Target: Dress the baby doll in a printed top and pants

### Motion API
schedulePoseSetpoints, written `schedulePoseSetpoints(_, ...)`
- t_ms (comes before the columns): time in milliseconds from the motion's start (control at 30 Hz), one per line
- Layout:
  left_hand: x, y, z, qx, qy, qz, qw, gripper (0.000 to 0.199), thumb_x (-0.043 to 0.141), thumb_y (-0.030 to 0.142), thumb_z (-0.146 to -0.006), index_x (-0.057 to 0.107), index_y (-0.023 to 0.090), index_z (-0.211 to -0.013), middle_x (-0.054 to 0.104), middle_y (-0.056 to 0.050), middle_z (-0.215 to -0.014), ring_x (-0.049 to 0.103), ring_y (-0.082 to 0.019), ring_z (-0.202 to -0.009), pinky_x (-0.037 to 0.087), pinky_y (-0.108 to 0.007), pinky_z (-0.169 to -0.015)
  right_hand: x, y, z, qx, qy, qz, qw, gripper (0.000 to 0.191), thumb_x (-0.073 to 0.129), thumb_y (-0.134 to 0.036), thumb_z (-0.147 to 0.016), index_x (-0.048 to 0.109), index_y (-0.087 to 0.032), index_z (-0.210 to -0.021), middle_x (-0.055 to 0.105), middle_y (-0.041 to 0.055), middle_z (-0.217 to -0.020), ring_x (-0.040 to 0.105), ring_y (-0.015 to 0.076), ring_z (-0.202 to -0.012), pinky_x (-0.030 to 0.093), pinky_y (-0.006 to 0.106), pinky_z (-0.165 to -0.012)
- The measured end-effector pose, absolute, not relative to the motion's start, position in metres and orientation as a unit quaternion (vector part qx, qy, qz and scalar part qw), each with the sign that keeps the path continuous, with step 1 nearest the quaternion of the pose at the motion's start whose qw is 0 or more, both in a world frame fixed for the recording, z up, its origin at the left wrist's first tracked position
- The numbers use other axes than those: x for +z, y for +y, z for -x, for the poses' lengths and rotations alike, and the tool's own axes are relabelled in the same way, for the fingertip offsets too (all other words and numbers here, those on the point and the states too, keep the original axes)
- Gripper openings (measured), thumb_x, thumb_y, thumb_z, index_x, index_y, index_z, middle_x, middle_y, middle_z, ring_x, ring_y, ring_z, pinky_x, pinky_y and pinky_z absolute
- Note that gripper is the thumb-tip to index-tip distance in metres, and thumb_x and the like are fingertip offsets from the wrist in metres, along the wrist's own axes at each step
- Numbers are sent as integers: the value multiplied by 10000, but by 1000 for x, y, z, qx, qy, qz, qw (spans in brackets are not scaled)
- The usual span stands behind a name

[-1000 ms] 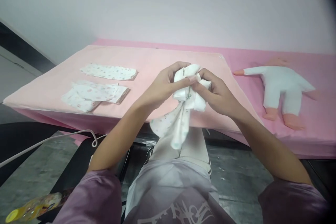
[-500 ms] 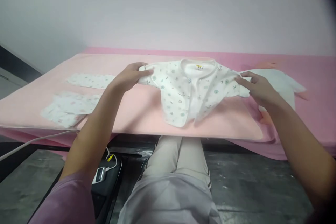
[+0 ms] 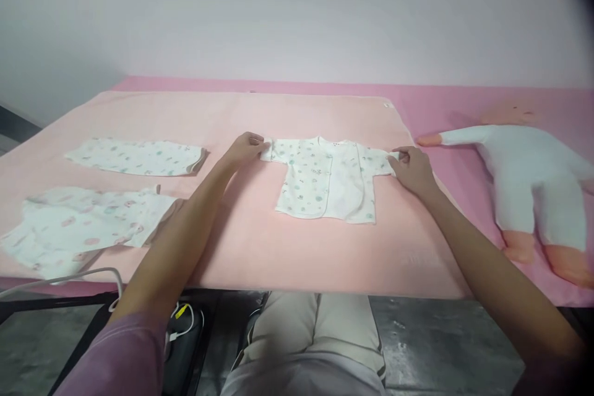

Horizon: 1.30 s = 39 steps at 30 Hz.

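A small white printed jacket (image 3: 306, 182) lies spread on the peach cloth (image 3: 260, 260), its neckline toward the wall and its front partly open on the right. My left hand (image 3: 247, 150) pinches the cuff of the sleeve on the left. The opposite cuff is between the closed fingers of my right hand (image 3: 413, 168). Both sleeves are stretched out to the sides.
At the left lie folded printed trousers (image 3: 139, 157) and a printed garment with pink spots (image 3: 88, 219). A doll in white clothing (image 3: 520, 167) rests on the pink sheet (image 3: 455, 173). A white cable (image 3: 69, 277) crosses the near left edge.
The jacket has gone from being held up above the cloth to lying flat on it, with both hands lowered along with it. The view has shifted, showing more of the doll.
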<state>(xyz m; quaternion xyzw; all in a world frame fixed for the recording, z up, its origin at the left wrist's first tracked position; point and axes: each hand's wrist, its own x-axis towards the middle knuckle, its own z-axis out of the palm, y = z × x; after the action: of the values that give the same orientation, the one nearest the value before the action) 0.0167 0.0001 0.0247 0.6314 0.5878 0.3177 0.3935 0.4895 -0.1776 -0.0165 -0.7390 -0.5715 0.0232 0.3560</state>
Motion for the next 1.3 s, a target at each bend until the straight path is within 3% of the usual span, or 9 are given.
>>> schedulePoseSetpoints(167, 11, 7, -10, 362, 546, -610, 446, 404, 895, 408, -827, 659, 197, -1079, 750, -64, -1032, 706, -186, -838, 526, -289, -715, -17, -173, -493, 75, -553, 692, 458, 510, 717, -521, -963, 678, -243, -1388, 683, 68, -1047, 657, 214, -867, 600, 385, -834)
schedulePoseSetpoints(267, 7, 11, -2, 412, 531, -601, 433, 378, 842, 401, -883, 633, 212, -1133, 732, -63, -1095, 715, -184, -922, 550, -288, -778, -17, -167, -490, 57, -558, 670, 485, 533, 703, -511, -980, 615, -256, -1439, 703, 89, -1121, 691, 228, -918, 617, 398, -857)
schedulePoseSetpoints(467, 3, 3, 7, 382, 584, -677, 236, 344, 763, 352, -948, 601, 242, -1230, 709, -96, -1223, 687, -250, -1022, 560, -405, -932, -10, -177, -481, -54, -641, 649, 407, 425, 632, -429, -998, 640, -198, -1355, 742, 158, -1211, 687, 319, -1099, 541, 536, -1068)
schedulePoseSetpoints(600, 11, -10, -6, 361, 588, -718, 93, 346, 716, 317, -958, 619, 237, -1280, 641, -173, -1395, 621, -384, -1254, 489, -569, -1112, 13, -200, -453, -55, -691, 623, 363, 261, 589, -463, -1053, 671, -231, -1138, 726, 124, -1091, 644, 295, -986, 515, 480, -951)
schedulePoseSetpoints(700, 24, -24, -34, 342, 551, -760, 46, 277, 663, 348, -997, 657, 232, -1248, 638, -185, -1431, 526, -427, -1397, 420, -609, -1190, 30, -218, -414, 32, -750, 600, 276, 351, 540, -529, -1101, 637, -239, -929, 710, 85, -944, 619, 269, -910, 476, 440, -885)
schedulePoseSetpoints(867, 37, -47, -114, 251, 409, -861, 166, 341, 578, 517, -1061, 715, 227, -1177, 758, -115, -1326, 605, -341, -1304, 436, -515, -1194, 39, -227, -360, 64, -726, 659, 186, 528, 612, -665, -1049, 530, -241, -745, 707, 95, -877, 612, 300, -968, 417, 395, -793)
schedulePoseSetpoints(1000, 34, -46, -176, 160, 422, -864, 226, 431, 685, 585, -969, 750, 200, -1151, 802, -134, -1251, 573, -386, -1373, 372, -566, -1247, 45, -213, -343, 135, -689, 703, 114, 463, 688, -499, -1018, 468, -241, -704, 680, 74, -798, 579, 249, -802, 328, 362, -697)
schedulePoseSetpoints(1133, 32, -24, -201, 93, 473, -839, 251, 330, 783, 539, -836, 779, 216, -907, 817, -130, -1129, 579, -428, -1393, 315, -598, -1286, 50, -206, -329, 207, -677, 679, 195, 371, 686, -437, -1008, 469, -239, -782, 672, 19, -808, 570, 198, -747, 338, 339, -688)
schedulePoseSetpoints(1300, 34, 2, -184, 131, 468, -790, 375, 404, 702, 510, -905, 540, 227, -667, 655, -91, -789, 667, -284, -888, 515, -456, -911, 38, -225, -304, 206, -715, 632, 216, 371, 720, -542, -983, 522, -242, -889, 696, 35, -951, 611, 223, -863, 401, 339, -741)
